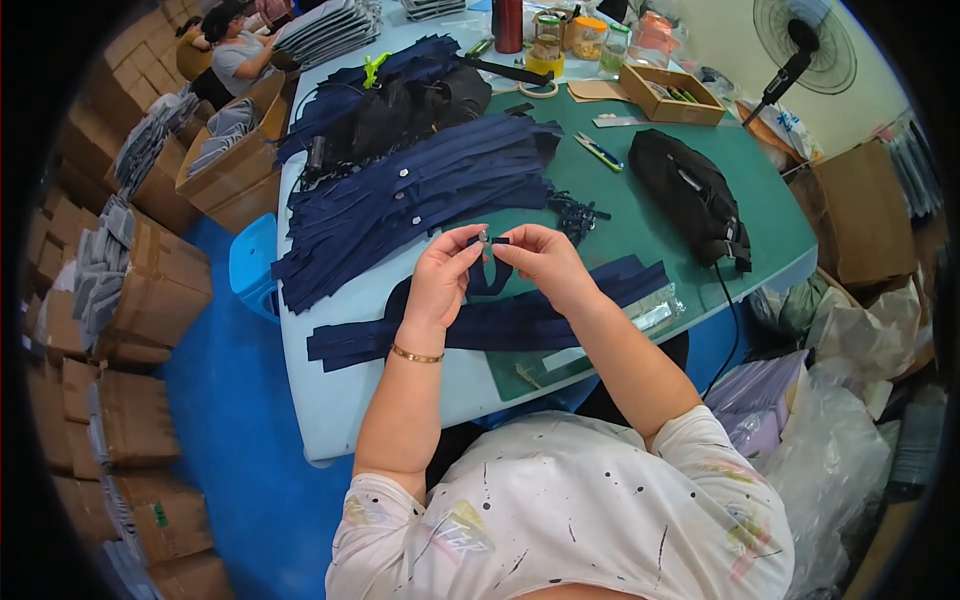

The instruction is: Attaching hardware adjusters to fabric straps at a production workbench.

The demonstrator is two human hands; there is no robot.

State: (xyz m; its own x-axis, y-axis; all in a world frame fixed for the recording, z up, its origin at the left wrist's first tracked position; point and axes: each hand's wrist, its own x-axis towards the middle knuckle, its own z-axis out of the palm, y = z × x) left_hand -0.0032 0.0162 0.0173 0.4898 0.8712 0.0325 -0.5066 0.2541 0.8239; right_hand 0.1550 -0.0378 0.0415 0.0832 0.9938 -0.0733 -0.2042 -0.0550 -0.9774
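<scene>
Above the near part of the table, both my hands are raised close together with fingers pinched. My left hand [444,275] grips a small silver metal piece [484,236], which looks like a zipper slider. One end of a navy strip [488,283], apparently zipper tape, is pinched in my right hand [548,262]. Its loop hangs down between the hands. Beneath my wrists lies a bundle of navy strips [360,342]. Just beyond my hands spreads a larger pile of navy strips [420,185] with a few small shiny pieces on top.
A black bag [688,195] lies at the right, near blue-handled snips [598,150]. Behind are a wooden tray [672,95], glass jars [545,50] and a red flask [507,25]. A blue stool [254,265] and cartons [160,280] stand left. Another person [238,55] sits far left.
</scene>
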